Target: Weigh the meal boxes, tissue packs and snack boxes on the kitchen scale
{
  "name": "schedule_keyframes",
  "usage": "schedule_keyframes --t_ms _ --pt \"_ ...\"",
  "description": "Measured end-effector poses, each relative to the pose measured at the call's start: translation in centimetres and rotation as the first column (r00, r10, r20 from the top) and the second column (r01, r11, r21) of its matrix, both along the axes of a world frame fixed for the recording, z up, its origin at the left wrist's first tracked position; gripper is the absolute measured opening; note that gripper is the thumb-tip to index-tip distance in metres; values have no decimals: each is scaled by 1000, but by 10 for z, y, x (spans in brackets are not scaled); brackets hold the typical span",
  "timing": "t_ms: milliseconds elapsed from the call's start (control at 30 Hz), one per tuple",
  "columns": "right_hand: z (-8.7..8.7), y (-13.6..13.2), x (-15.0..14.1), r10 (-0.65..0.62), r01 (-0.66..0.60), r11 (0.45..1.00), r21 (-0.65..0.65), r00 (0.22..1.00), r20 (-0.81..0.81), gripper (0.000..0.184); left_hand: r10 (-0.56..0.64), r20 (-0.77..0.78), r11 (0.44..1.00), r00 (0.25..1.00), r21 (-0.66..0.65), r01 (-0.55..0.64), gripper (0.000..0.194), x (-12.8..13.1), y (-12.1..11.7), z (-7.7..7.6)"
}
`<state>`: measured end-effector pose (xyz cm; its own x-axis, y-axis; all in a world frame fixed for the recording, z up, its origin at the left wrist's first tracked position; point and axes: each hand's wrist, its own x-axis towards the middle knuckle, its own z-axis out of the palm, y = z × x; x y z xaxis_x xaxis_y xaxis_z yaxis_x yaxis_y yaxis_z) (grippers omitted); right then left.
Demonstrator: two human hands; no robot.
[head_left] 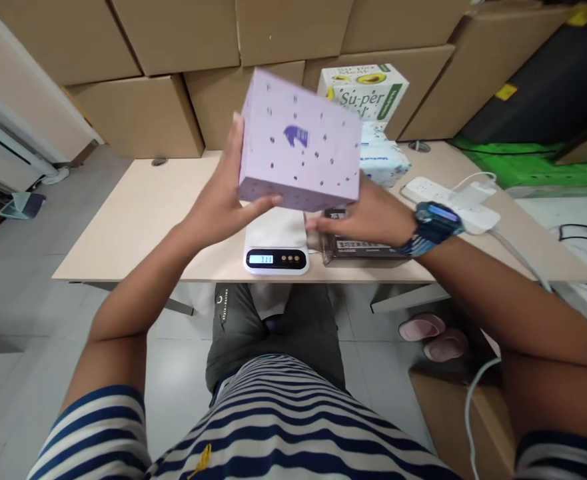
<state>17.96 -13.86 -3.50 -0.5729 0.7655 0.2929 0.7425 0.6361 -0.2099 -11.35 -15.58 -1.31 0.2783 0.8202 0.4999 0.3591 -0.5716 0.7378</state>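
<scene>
The left hand [220,193] and right hand [376,212] grasp opposite ends of the tilted lilac box [300,150], probably sharing its weight, above the scale [273,231] by the near edge of the tabletop [143,220].

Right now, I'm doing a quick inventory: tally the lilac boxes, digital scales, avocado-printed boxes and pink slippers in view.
Lilac box: 1
Digital scale: 1
Avocado-printed box: 1
Pink slippers: 2
Total: 5

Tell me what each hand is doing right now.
Left hand: holding the purple box at one side.
Right hand: holding its opposite side.
</scene>
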Motion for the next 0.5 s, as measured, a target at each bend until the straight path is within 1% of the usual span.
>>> schedule_keyframes --t_ms 33,67,100,133,167,200,233,267,333,367,433,500 --pt "15 -7 9 -43 44 999 10 998 -43 89 10 9 1000 1000 -6 -10 102 7 -1 13" --pt "28 -14 18 -100 102 994 25 991 -87 86 15 32 999 999 -29 -14 94 14 -1 23" --pt "38 -20 28 -161 167 985 47 979 -125 82 15 63 998 998 -55 -12 86 23 -2 29" --pt "46 -27 38 -212 225 972 67 964 -160 78 11 95 997 995 -73 -4 79 34 -2 31" --pt "48 -33 48 -252 272 959 82 948 -193 74 -1 120 997 993 -73 10 76 45 -3 28" --pt "46 -37 58 -285 309 947 84 934 -216 73 -19 134 998 991 -56 27 78 58 -5 21" --pt "38 -41 68 -311 336 939 74 922 -232 75 -42 137 998 990 -31 47 83 71 -7 11" --pt "26 -43 77 -331 354 934 58 912 -241 79 -68 134 997 989 -13 71 91 85 -9 -3" --pt "-10 -42 94 -345 362 932 13 900 -267 94 -110 125 993 986 -32 114 106 109 -15 -36" --pt "-30 -40 102 -338 350 937 -11 894 -295 100 -116 121 990 986 -64 125 109 120 -16 -53" --pt "-69 -33 115 -306 310 949 -54 867 -394 107 -118 95 983 988 -128 130 105 136 -16 -87" --pt "-100 -24 125 -292 290 953 -86 809 -510 109 -133 35 978 991 -155 136 101 146 -11 -116"
